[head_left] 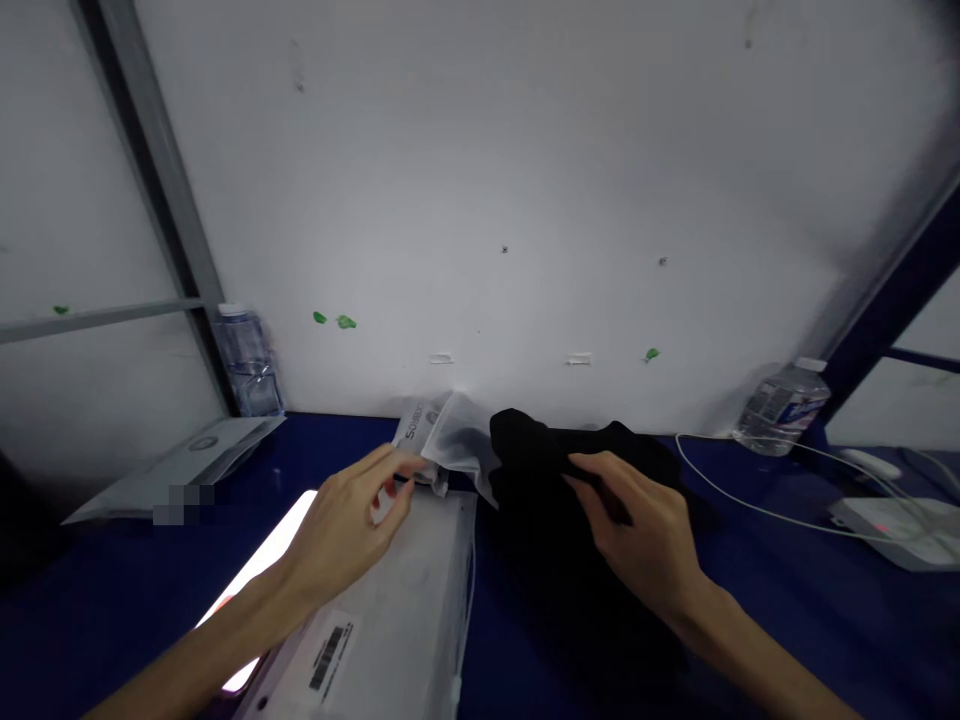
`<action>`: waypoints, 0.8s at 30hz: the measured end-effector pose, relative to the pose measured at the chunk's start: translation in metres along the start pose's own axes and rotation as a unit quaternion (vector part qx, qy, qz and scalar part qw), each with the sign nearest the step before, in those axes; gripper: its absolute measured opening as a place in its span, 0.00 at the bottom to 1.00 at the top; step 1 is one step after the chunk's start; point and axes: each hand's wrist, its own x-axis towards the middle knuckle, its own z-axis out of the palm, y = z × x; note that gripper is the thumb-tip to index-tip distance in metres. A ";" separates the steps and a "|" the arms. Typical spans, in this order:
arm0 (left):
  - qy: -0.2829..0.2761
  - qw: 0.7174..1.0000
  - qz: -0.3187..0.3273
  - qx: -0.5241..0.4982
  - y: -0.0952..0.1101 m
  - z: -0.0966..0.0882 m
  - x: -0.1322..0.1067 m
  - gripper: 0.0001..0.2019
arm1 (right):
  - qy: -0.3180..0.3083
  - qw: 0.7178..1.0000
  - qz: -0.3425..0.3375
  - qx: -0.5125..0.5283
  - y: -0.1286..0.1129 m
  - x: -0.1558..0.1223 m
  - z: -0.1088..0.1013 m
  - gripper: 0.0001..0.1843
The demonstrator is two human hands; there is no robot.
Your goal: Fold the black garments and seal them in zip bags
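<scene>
Black cloth (529,530), pinched by our right hand (649,520); frosted bag (459,432), far, at our curled left hand (351,522), grip unclear. We judge cloth-handling in hand; next move calls for steady pinching.

The left hand (360,525), its index finger and thumb parted, reaches beside a crumpled, frosted plastic bag with dark lettering (457,435); contact is unclear. The right hand (652,525) pinches a soft black cloth (551,530) on the dark blue tabletop (780,610). Below the left hand lie a flat, whitish plastic pouch with a barcode label (420,590) and a brightly lit, rectangular screen (281,545). Clear plastic bottles stand at left (251,360) and right (784,408).
</scene>
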 end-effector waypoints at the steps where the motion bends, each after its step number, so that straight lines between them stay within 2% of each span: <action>1: 0.033 0.999 -0.008 -0.013 0.002 -0.001 0.000 0.13 | 0.039 0.999 -0.019 0.034 -0.002 0.001 -0.003 0.10; 2: 0.072 0.997 -0.007 -0.023 0.004 -0.002 0.000 0.15 | 0.056 0.996 -0.036 0.060 -0.005 0.002 -0.006 0.11; 3: 0.111 0.993 0.004 -0.031 0.006 -0.004 0.001 0.16 | 0.045 0.994 -0.054 0.081 -0.008 0.002 -0.008 0.12; 5: 0.175 0.983 0.042 -0.036 0.009 -0.007 0.002 0.16 | -0.045 0.988 -0.090 0.120 -0.014 0.002 -0.010 0.10; 7: 0.191 0.978 0.077 -0.038 0.010 -0.010 0.003 0.14 | -0.163 0.969 -0.102 0.152 -0.018 0.002 -0.010 0.09; 9: 0.136 0.986 0.089 -0.035 0.011 -0.013 0.003 0.13 | -0.234 0.956 -0.077 0.161 -0.019 0.005 -0.010 0.09; 12: -0.015 0.996 0.083 -0.011 0.011 -0.013 0.002 0.12 | -0.277 0.955 0.000 0.104 -0.014 0.012 -0.014 0.07; 15: -0.107 0.993 0.057 0.006 0.010 -0.009 -0.002 0.12 | -0.330 0.942 0.063 0.021 -0.003 0.019 -0.021 0.06; 17: -0.134 0.990 0.037 0.015 0.007 -0.004 -0.005 0.14 | -0.376 0.921 0.095 -0.012 0.004 0.020 -0.025 0.08; 20: -0.145 0.988 0.016 0.040 0.003 0.003 -0.009 0.17 | -0.442 0.888 0.128 -0.019 0.010 0.015 -0.027 0.11; 24: -0.161 0.985 0.010 0.061 0.000 0.008 -0.012 0.18 | -0.469 0.874 0.125 0.022 0.012 0.011 -0.026 0.06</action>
